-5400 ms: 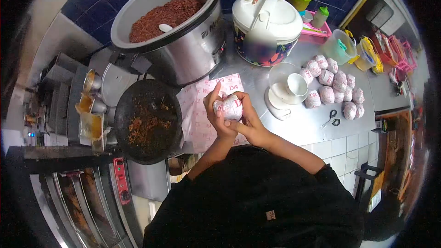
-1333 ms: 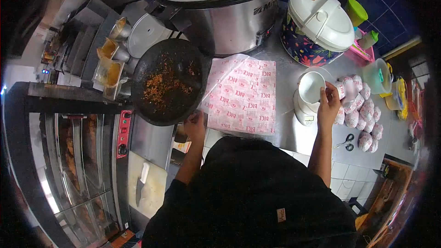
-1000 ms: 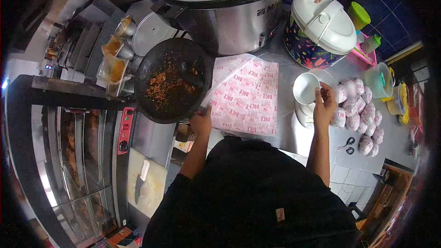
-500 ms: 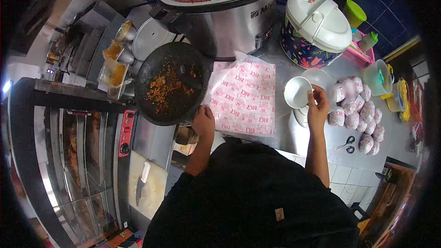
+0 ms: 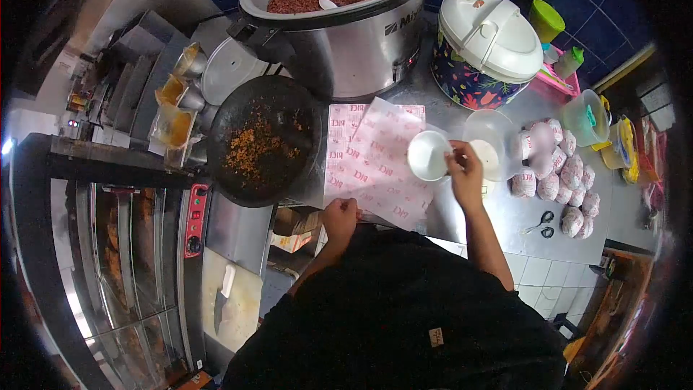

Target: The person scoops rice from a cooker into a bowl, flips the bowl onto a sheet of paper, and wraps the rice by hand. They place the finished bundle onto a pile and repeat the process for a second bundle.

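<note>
My right hand [image 5: 465, 170] grips the rim of a small white bowl [image 5: 428, 156], held over the right edge of the printed wrapping paper [image 5: 375, 166]. The top sheet lies turned at an angle on the stack. At the lower left edge of the paper, my left hand [image 5: 341, 218] has its fingers closed; whether they pinch the sheet is too small to tell. Left of the paper is a black pan [image 5: 271, 173] with brown crumbly food. A clear bowl [image 5: 498, 126] and a white round item [image 5: 485, 159] are just beyond my right hand.
A large cooker [image 5: 346, 58] of reddish rice stands behind the paper, beside a floral container with a white lid [image 5: 491, 36]. Several wrapped bundles [image 5: 570, 172] and scissors [image 5: 540, 224] lie to the right. A knife [image 5: 225, 285] rests on a board at lower left.
My right hand has brought the white bowl leftward to the paper. My left hand has moved right and down from beside the pan. The top sheet has turned and shifted toward me.
</note>
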A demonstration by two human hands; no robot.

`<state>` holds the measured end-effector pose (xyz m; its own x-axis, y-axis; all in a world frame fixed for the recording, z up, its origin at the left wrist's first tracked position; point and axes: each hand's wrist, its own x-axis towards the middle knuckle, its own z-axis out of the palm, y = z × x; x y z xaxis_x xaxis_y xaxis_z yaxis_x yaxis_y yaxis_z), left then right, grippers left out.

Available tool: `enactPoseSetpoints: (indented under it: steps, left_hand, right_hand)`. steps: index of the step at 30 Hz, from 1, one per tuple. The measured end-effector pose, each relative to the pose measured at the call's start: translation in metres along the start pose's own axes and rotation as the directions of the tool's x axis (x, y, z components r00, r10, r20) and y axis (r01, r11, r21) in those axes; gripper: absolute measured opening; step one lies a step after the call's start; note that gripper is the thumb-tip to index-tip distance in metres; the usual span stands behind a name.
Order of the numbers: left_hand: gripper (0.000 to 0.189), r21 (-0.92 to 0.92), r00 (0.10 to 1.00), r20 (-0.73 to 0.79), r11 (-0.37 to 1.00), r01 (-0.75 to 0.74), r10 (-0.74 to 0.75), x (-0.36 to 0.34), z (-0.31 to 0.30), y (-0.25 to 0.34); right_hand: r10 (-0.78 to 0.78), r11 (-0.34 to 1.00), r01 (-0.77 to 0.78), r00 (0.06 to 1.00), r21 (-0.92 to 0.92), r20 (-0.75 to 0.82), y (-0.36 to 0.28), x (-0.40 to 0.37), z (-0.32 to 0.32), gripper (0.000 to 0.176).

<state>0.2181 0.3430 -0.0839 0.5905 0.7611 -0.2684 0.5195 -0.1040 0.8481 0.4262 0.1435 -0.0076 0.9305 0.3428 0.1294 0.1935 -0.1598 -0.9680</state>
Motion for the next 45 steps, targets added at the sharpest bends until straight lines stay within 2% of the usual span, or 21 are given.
enactPoseSetpoints:
  steps: [4,8,12,14,15,16,17,18,21,24,25,27,29,30,31,34,36,40,42,44,45]
  left_hand:
    - [0.027,0.000,0.998,-0.013,0.998,0.057,-0.057,0.007,-0.013,0.006]
    - [0.031,0.414,0.992,-0.050,0.906,-0.085,0.116,0.012,-0.031,0.020]
    - [0.035,0.599,0.988,0.077,0.786,-0.152,0.133,0.024,-0.035,0.034]
    - [0.043,0.043,0.924,0.219,0.942,-0.331,0.315,0.032,-0.036,0.051]
    - [0.056,-0.231,0.915,0.282,0.946,-0.227,0.288,0.041,-0.033,0.058]
    - [0.056,-0.241,0.913,0.282,0.943,-0.231,0.296,0.049,-0.034,0.076]
    - [0.061,-0.565,0.857,0.497,0.800,0.201,0.135,0.055,-0.041,0.105]
    - [0.067,-0.652,0.691,0.716,0.443,0.615,0.095,0.060,-0.048,0.125]
    - [0.072,-0.663,0.627,0.740,0.427,0.615,0.245,0.080,-0.066,0.145]
    - [0.068,-0.771,0.661,0.636,0.306,0.558,0.398,0.104,-0.093,0.139]
    - [0.068,-0.771,0.652,0.636,0.302,0.560,0.413,0.112,-0.103,0.139]
    - [0.072,-0.771,0.779,0.574,0.488,0.410,0.252,0.129,-0.122,0.141]
    - [0.075,-0.797,0.755,0.534,0.525,0.298,0.381,0.151,-0.133,0.150]
    - [0.078,-0.819,0.714,0.486,0.547,0.171,0.504,0.160,-0.139,0.159]
    - [0.092,-0.774,0.752,0.509,0.605,0.187,0.419,0.158,-0.154,0.185]
    - [0.103,-0.876,0.658,0.475,0.384,0.291,0.584,0.182,-0.171,0.184]
    - [0.116,-0.860,0.736,0.501,0.355,0.365,0.456,0.184,-0.185,0.197]
    - [0.111,-0.921,0.768,0.389,0.238,0.310,0.509,0.209,-0.197,0.180]
    - [0.108,-0.914,0.755,0.400,0.168,0.369,0.520,0.216,-0.199,0.178]
    - [0.105,-0.898,0.731,0.410,0.099,0.430,0.545,0.220,-0.197,0.167]
    - [0.103,-0.877,0.708,0.404,0.025,0.480,0.580,0.222,-0.195,0.164]
  right_hand:
    - [0.226,0.974,-0.226,0.957,-0.022,0.185,0.064,-0.012,0.044,0.020]
    - [-0.086,0.944,0.130,0.984,-0.303,0.153,0.076,-0.019,0.061,0.021]
    - [0.000,0.935,0.060,0.985,-0.349,0.171,0.037,0.001,0.063,0.017]
    - [0.038,0.974,0.005,0.982,-0.229,0.187,0.000,0.013,0.069,0.021]
    - [-0.021,0.977,0.071,0.971,-0.201,0.238,-0.018,0.021,0.072,0.021]
    - [-0.027,0.975,0.078,0.972,-0.210,0.235,-0.042,0.027,0.077,0.021]
    - [-0.011,0.988,0.064,0.938,-0.144,0.346,-0.071,0.033,0.083,0.024]
    - [-0.004,0.996,0.044,0.892,-0.079,0.451,-0.098,0.039,0.089,0.026]
    - [-0.225,0.910,0.374,0.811,-0.182,0.539,-0.171,0.064,0.100,0.034]
    - [-0.454,0.796,0.557,0.808,-0.238,0.375,-0.247,0.128,0.098,0.027]
    - [-0.443,0.800,0.536,0.831,-0.270,0.337,-0.282,0.150,0.104,0.023]
    - [-0.616,0.651,0.723,0.680,-0.231,0.397,-0.307,0.217,0.133,0.019]
    - [-0.441,0.423,0.746,0.666,-0.515,0.602,-0.303,0.282,0.175,0.018]
    - [-0.204,0.402,0.662,0.739,-0.633,0.643,-0.295,0.309,0.203,0.019]
    - [0.046,0.347,0.577,0.777,-0.740,0.628,-0.278,0.334,0.224,0.021]
    - [0.294,0.153,0.650,0.689,-0.744,0.662,-0.183,0.402,0.263,0.032]
    - [0.644,-0.025,0.688,0.566,-0.725,0.515,-0.165,0.401,0.293,0.035]
    - [0.702,-0.042,0.693,0.533,-0.720,0.472,-0.149,0.388,0.300,0.034]
    - [0.667,-0.164,0.664,0.620,-0.729,0.414,-0.152,0.393,0.303,0.033]
    - [0.371,0.028,0.301,0.882,-0.953,0.290,-0.165,0.406,0.296,0.037]
    - [0.241,0.008,0.439,0.871,-0.899,0.428,-0.167,0.418,0.283,0.033]
